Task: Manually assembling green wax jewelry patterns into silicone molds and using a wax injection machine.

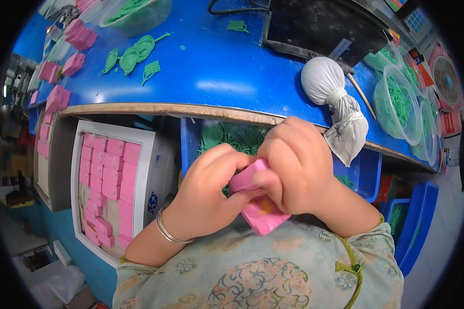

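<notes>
In front of my chest, both hands grip a pink rubber mould [264, 221], bent so that its upper part stands apart from its lower part. A yellowish patch shows on the lower part. My left hand [203, 185], with bangles at the wrist, pinches the near-left side between thumb and fingers. My right hand [300, 165] curls closed over the right side, its thumb pressed on the mould. My fingers hide much of the mould's inside. Beneath my hands, a blue drawer [191, 154] holds many green wax pieces [231, 138].
A white box [144, 180] of pink moulds stands left. On the blue table [206, 77] lie green wax pieces [130, 59], a tied white cloth pouch [322, 80], a wooden stick [362, 95] and a dark machine [325, 28]. Clear tubs [397, 105] hold green wax at right.
</notes>
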Demonstrator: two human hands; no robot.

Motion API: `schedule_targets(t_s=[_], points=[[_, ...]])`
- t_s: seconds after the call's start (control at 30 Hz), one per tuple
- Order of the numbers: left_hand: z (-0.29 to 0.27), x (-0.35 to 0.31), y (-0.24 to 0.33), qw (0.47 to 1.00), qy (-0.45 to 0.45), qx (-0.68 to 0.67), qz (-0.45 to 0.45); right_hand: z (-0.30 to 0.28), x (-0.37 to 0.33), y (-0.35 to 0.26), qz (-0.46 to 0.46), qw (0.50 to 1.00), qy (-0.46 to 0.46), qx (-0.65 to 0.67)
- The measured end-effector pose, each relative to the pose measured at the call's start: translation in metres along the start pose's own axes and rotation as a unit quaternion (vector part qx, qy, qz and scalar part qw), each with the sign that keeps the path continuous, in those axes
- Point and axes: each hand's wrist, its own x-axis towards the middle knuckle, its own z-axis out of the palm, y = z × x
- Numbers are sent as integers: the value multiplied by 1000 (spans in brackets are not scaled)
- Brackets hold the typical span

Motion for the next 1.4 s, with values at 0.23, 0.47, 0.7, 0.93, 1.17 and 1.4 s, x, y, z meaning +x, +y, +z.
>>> schedule_targets(t_s=[0.23, 0.47, 0.7, 0.93, 1.17, 1.4], points=[[1, -3, -4, 991, -87, -94, -28, -9, 8, 2, 239, 918, -128, 289], [12, -5, -2, 882, -35, -388, -264, -4, 0, 2, 291, 915, -3, 278], [17, -8, -14, 930, -70, -315, -178, -3, -3, 8, 297, 922, -65, 239], [20, -5, -11, 892, 2, -407, -199, 4, -8, -1, 419, 745, 7, 519], [17, -5, -2, 900, 48, -361, -238, 1, -14, 9, 238, 928, 14, 286], [16, 3, -2, 896, 150, -367, -199, 5, -17, -4, 411, 664, -115, 614]])
